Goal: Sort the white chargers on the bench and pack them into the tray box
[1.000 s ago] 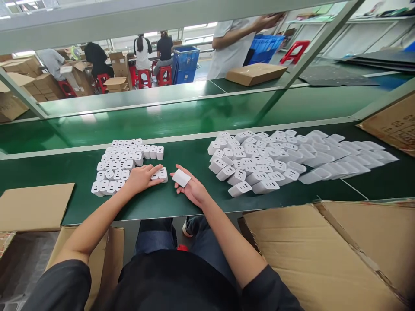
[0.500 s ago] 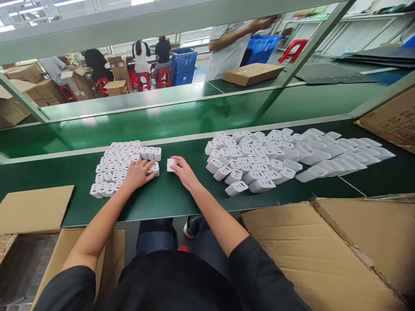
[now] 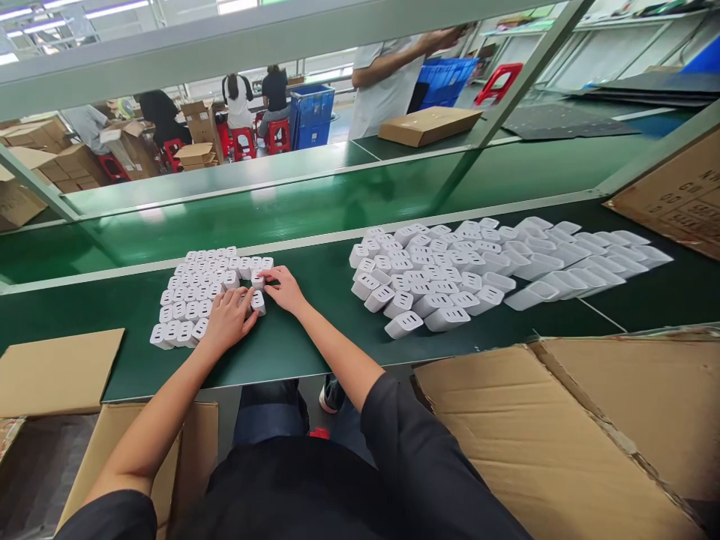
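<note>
White blocks with dark slots on top stand in close rows (image 3: 191,289) on the left of the green work surface (image 3: 315,330). My left hand (image 3: 228,319) lies over the right part of these rows, fingers spread, its fingertips beside a white block (image 3: 258,302). With my right hand (image 3: 286,289) I pinch another white block (image 3: 257,280) at the right edge of the group, just behind my left fingertips. A larger, looser group of white blocks (image 3: 433,277) spreads over the right side, several of them leaning.
Cardboard boxes stand at the near right (image 3: 540,427) and near left (image 3: 135,442). A metal frame bar (image 3: 529,75) slants behind the surface. Beyond it are a flat carton (image 3: 430,126), blue crates (image 3: 312,116), red stools and several people.
My right hand has moved left with the white block, up to the left group. My left hand has shifted slightly down and left. The whole view has shifted a little.
</note>
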Demonstrator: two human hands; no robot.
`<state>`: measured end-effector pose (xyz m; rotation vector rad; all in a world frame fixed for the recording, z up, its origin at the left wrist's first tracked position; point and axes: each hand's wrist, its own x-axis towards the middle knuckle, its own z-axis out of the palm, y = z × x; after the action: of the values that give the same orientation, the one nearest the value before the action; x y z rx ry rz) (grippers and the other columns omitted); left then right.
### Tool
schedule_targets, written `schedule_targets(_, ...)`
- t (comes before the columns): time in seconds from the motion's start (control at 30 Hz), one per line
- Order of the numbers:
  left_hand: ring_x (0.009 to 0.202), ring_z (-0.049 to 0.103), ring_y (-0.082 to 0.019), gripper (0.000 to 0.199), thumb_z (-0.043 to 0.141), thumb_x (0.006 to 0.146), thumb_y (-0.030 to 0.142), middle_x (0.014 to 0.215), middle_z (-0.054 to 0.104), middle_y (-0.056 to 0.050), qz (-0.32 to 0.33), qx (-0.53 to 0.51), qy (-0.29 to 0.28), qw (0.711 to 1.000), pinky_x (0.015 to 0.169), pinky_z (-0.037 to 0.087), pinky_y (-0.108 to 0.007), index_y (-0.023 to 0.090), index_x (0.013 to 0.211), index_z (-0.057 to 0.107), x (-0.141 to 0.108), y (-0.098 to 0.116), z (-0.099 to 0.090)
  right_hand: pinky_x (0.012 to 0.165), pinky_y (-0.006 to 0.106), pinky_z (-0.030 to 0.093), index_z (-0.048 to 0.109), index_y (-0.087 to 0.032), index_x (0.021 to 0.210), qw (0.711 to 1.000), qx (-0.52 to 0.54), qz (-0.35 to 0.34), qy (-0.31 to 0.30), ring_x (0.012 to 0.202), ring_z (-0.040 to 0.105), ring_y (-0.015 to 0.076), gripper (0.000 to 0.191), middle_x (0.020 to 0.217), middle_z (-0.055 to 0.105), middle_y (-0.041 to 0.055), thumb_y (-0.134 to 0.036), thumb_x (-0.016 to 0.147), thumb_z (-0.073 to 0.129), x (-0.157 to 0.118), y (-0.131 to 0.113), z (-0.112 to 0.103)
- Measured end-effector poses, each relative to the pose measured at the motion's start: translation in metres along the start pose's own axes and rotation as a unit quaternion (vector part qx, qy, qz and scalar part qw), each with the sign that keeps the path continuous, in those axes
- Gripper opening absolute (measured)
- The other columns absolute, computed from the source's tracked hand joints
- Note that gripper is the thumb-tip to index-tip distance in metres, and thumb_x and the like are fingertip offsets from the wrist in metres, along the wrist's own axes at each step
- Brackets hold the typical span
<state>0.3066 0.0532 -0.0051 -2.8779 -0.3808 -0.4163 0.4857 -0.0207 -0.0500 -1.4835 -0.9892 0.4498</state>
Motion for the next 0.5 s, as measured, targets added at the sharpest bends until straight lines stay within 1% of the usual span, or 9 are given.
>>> schedule_targets(0.1, 0.122, 0.055, -0.033, 0.049, 0.042, 0.100, 0.038, 0.137, 0.058, -0.019, -0.007, 0.015, 0.019, 1.000, 0.100, 0.042, -0.047, 0.012, 0.140, 0.052, -0.004, 0.002, 0.005, 0.090, 0.031, 0.056, 0.069, -0.021, 0.115, 0.997, 0.001, -0.020, -0.073, 0.098, 0.065, 0.0131, 0.053, 0.121, 0.061, 0.0062, 0.002, 0.074, 0.043, 0.004, -0.006, 0.009)
schedule_targets(0.17, 0.123, 0.055, -0.033, 0.048, 0.043, 0.100, 0.037, 0.137, 0.058, -0.018, -0.007, 0.024, 0.029, 0.999, 0.101, 0.043, -0.047, 0.012, 0.140, 0.051, -0.005, 0.000, 0.007, 0.097, 0.035, 0.053, 0.065, -0.021, 0.123, 0.995, -0.006, -0.029, -0.098, 0.100, 0.066, 0.0130, 0.058, 0.125, 0.063, 0.0065, 0.003, 0.076, 0.040, 0.001, -0.012, 0.007)
schedule_targets(0.23, 0.122, 0.056, -0.032, 0.048, 0.044, 0.100, 0.036, 0.136, 0.059, -0.016, -0.002, 0.021, 0.040, 0.999, 0.100, 0.046, -0.047, 0.013, 0.142, 0.050, -0.006, 0.000, 0.004, 0.100, 0.038, 0.052, 0.063, -0.021, 0.128, 0.995, -0.022, -0.029, -0.095, 0.102, 0.066, 0.0148, 0.057, 0.128, 0.063, 0.0077, 0.001, 0.080, 0.041, -0.006, -0.020, -0.008)
schedule_targets(0.27, 0.122, 0.057, -0.032, 0.049, 0.044, 0.100, 0.036, 0.136, 0.059, -0.017, 0.003, 0.014, 0.049, 0.999, 0.100, 0.047, -0.048, 0.014, 0.143, 0.048, -0.007, 0.001, 0.001, 0.100, 0.039, 0.051, 0.063, -0.021, 0.128, 0.995, -0.035, -0.029, -0.093, 0.103, 0.066, 0.0158, 0.055, 0.128, 0.064, 0.0079, -0.001, 0.081, 0.043, -0.012, -0.025, -0.021)
schedule_targets(0.33, 0.126, 0.054, -0.036, 0.055, 0.046, 0.100, 0.036, 0.139, 0.056, -0.019, 0.017, -0.012, 0.078, 0.997, 0.101, 0.047, -0.053, 0.014, 0.149, 0.040, -0.009, 0.005, -0.006, 0.101, 0.039, 0.050, 0.066, -0.021, 0.126, 0.989, -0.091, -0.049, -0.110, 0.102, 0.065, 0.0172, 0.051, 0.124, 0.066, 0.0073, -0.002, 0.082, 0.048, -0.029, -0.042, -0.060)
schedule_targets(0.37, 0.131, 0.050, -0.041, 0.061, 0.048, 0.099, 0.036, 0.144, 0.051, -0.021, 0.025, -0.030, 0.096, 0.995, 0.102, 0.044, -0.059, 0.014, 0.153, 0.033, -0.010, 0.008, -0.009, 0.101, 0.039, 0.049, 0.067, -0.022, 0.125, 0.981, -0.131, -0.066, -0.124, 0.102, 0.065, 0.0178, 0.050, 0.122, 0.066, 0.0065, -0.003, 0.082, 0.051, -0.040, -0.053, -0.085)
schedule_targets(0.4, 0.136, 0.044, -0.043, 0.066, 0.051, 0.097, 0.036, 0.151, 0.045, -0.019, 0.032, -0.054, 0.119, 0.991, 0.106, 0.040, -0.064, 0.019, 0.157, 0.027, -0.010, 0.010, -0.011, 0.101, 0.039, 0.049, 0.067, -0.023, 0.125, 0.971, -0.176, -0.081, -0.138, 0.102, 0.065, 0.0183, 0.049, 0.120, 0.067, 0.0056, -0.003, 0.081, 0.053, -0.054, -0.066, -0.112)
schedule_targets(0.47, 0.143, 0.038, -0.038, 0.074, 0.060, 0.092, 0.037, 0.161, 0.034, 0.000, 0.067, -0.122, 0.149, 0.979, 0.114, 0.035, -0.063, 0.041, 0.156, 0.023, -0.006, 0.017, -0.009, 0.098, 0.039, 0.049, 0.067, -0.025, 0.125, 0.956, -0.247, -0.090, -0.134, 0.101, 0.064, 0.0191, 0.049, 0.116, 0.068, 0.0037, -0.006, 0.081, 0.057, -0.092, -0.097, -0.171)
schedule_targets(0.5, 0.145, 0.036, -0.038, 0.075, 0.063, 0.089, 0.037, 0.161, 0.031, 0.008, 0.094, -0.168, 0.152, 0.969, 0.117, 0.033, -0.064, 0.048, 0.153, 0.026, -0.004, 0.021, -0.006, 0.097, 0.039, 0.049, 0.067, -0.026, 0.125, 0.954, -0.265, -0.080, -0.114, 0.100, 0.064, 0.0194, 0.048, 0.114, 0.069, 0.0027, -0.007, 0.081, 0.059, -0.117, -0.115, -0.200)
